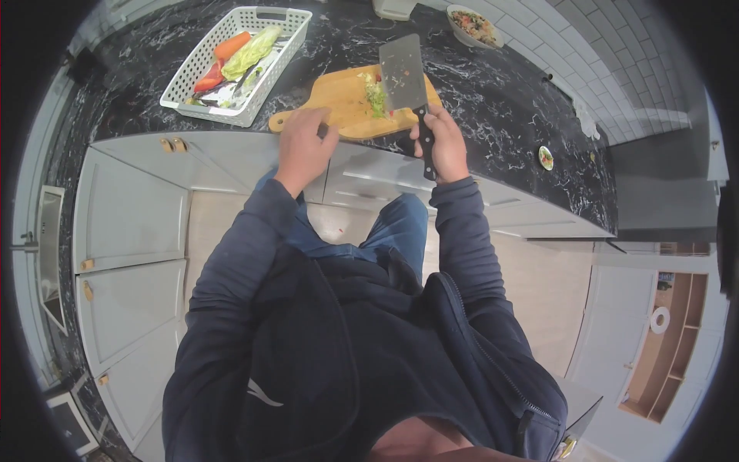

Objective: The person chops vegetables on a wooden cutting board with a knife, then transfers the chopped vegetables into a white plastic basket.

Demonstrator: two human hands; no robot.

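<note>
Pointing away from me, the big knife [404, 81] is squeezed in my right hand [444, 144]. Chopped greens [375, 98] lie on the board [342, 96], left of the blade. My left hand [305, 148] has fingers apart.

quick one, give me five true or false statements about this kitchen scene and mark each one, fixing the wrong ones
1. The right hand grips the cleaver by its black handle. True.
2. The left hand is holding a carrot. False: it is at the near edge of the cutting board, with nothing seen in it.
3. Chopped greens lie on the cutting board beside the blade. True.
4. The white basket stands to the right of the cutting board. False: it stands to the left.
5. A bowl of food stands on the dark counter. True.
</note>
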